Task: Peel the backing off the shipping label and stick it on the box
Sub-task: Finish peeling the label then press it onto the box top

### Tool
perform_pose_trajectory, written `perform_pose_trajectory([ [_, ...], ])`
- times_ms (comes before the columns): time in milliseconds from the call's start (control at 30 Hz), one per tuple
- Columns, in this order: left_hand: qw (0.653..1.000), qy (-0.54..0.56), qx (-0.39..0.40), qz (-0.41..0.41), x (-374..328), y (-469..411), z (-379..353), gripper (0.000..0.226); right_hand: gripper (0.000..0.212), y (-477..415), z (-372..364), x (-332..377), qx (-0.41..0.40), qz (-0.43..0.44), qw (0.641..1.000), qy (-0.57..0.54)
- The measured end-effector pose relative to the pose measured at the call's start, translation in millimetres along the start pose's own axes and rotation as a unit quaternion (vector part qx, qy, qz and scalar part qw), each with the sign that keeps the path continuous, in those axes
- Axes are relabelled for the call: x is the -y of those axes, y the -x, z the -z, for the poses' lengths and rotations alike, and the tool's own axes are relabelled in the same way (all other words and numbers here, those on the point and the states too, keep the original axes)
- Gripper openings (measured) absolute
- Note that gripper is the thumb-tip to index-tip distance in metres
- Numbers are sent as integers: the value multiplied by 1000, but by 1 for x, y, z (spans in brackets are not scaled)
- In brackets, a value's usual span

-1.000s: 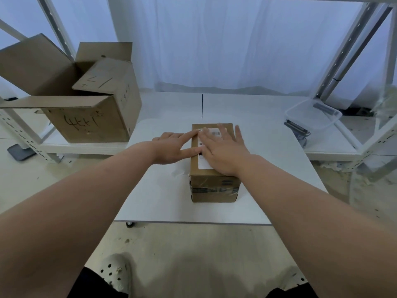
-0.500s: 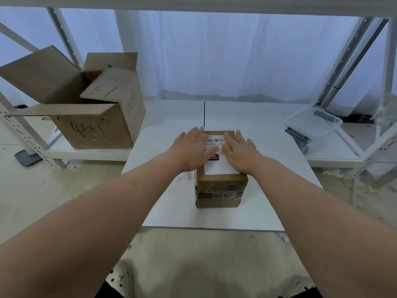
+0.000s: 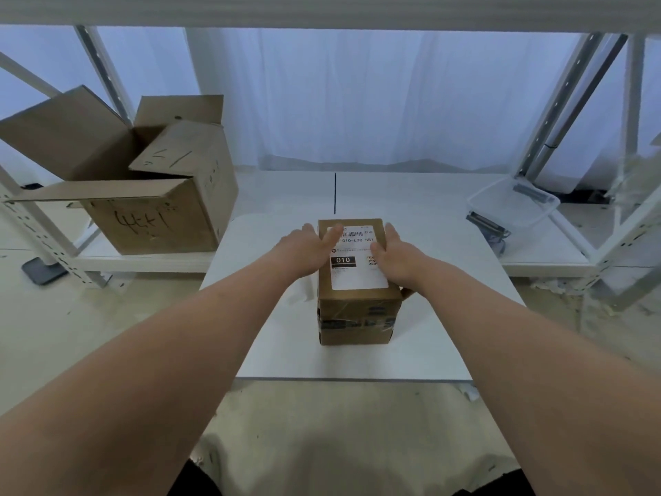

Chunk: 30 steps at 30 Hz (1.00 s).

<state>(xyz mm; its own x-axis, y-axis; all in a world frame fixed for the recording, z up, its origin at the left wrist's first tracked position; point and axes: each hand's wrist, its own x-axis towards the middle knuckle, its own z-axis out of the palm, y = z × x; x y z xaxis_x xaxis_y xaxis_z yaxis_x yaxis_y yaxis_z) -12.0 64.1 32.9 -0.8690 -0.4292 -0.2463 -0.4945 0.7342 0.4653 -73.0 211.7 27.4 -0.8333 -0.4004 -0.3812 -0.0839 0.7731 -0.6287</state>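
Nearest the person, below both wrists, the box's (image 3: 357, 316) front face shows, banded with clear tape (image 3: 357, 322). The box stands on the white table (image 3: 411, 352), upright and square to the person.

On its top, between the two hands, lies the shipping label (image 3: 357, 275), printed side up. It looks flat, with its near edge and near corners against the cardboard. No backing sheet can be made out in either hand. A small brown scrap beside the box under the right wrist is too hidden to name.

The left hand (image 3: 304, 250) lies with a wide, flat grip, fingers straight. Its fingertips reach over the box's left edge onto the label's far left corner. The right hand (image 3: 397, 255) is likewise open and flat. It rests along the box's right top edge and touches the label's right margin. Neither grip holds anything; both press down.

By this showing, the peeling and placing are done and what remains is the last smoothing. The far corners under the fingers need rubbing down, and then the hands can lift away.

Beyond the fingertips the table runs back to a white curtain (image 3: 357, 102). Well out to the left of the left grip an open carton (image 3: 150, 216) sits on a low shelf (image 3: 143, 261). Well to the right of the right grip lies a clear plastic tub (image 3: 515, 205).
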Motion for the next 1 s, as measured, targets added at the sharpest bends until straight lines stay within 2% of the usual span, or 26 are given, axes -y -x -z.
perform_pose_trajectory([
  [67, 996, 61, 57, 16, -5, 8, 3, 73, 60, 7, 5, 1, 16, -40, 998, -47],
  [133, 991, 80, 105, 25, -5, 15, 1, 61, 57, 14, 8, 4, 70, -79, 993, -52],
  [200, 989, 89, 114, 32, -2, 18, -2, 53, 54, 21, 7, 7, 110, -101, 986, -67],
  [433, 977, 169, 127, 18, 11, 22, 1, 36, 47, 23, 8, -5, 122, -94, 975, -160],
  [533, 978, 165, 131, 8, 9, 26, -2, 39, 47, 25, 8, -6, 117, -87, 976, -163],
  [700, 977, 141, 159, -19, 7, 28, -3, 46, 57, 28, 1, -5, 111, -49, 987, -104],
  [1000, 962, 139, 233, -25, 11, 26, 9, 43, 50, 31, 10, -11, 155, -44, 976, -144],
])
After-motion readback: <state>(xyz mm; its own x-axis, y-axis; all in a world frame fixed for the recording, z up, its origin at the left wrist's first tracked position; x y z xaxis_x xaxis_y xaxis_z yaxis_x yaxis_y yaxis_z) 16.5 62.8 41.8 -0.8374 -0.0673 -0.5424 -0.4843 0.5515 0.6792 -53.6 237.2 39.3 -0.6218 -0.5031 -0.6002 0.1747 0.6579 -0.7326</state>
